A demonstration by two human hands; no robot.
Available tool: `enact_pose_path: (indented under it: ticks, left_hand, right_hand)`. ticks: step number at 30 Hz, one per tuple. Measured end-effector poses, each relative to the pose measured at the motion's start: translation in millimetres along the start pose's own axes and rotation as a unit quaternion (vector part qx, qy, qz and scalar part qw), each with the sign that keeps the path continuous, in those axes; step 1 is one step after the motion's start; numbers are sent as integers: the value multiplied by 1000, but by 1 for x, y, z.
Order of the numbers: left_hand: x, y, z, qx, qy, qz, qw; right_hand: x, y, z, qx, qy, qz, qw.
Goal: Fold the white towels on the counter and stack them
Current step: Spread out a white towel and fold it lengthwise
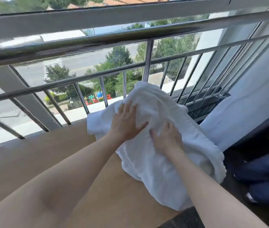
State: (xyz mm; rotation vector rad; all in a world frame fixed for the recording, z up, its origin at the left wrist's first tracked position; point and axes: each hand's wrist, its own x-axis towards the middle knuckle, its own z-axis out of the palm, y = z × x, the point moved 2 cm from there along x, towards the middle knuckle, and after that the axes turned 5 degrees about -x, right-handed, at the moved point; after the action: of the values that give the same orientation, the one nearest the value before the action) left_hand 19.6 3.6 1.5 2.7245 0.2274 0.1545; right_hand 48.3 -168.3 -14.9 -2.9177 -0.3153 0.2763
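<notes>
Flat palms (127,124) on towels (155,162)

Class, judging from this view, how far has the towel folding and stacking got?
Done: nothing visibly; no folded stack shows. In hand: the left hand and right hand press flat on a rumpled white terry towel pile at the tan counter's right end. Left: folding, stacking.

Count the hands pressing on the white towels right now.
2. The left hand lies flat on the upper middle of the towel pile; the right hand lies flat just beside it, nearer the person. Neither grips any cloth.
</notes>
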Motion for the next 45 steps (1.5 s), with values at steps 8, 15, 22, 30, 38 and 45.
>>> enact_pose_path:
  ticks: [8,15,22,30,38,45]
  left_hand:
    - [32,-14,25,-92,86,-166,978]
    - [31,-28,28,-133,116,-180,968]
    - [31,-21,13,-153,157,-174,960]
    - [9,-11,-35,-188,224,-143,945]
    - [-89,-61,-103,-233,288,-143,918]
    - [-221,-148,-135,-267,328,-218,879]
  right_hand:
    - [33,1,22,68,109,-43,991]
    - [33,-20,42,48,160,-53,985]
    - [34,-15,40,124,178,-39,975]
    - [-4,-32,0,196,234,-54,951]
    - [-90,-101,-36,133,299,-208,922]
    - [-184,-194,-14,88,293,-336,891]
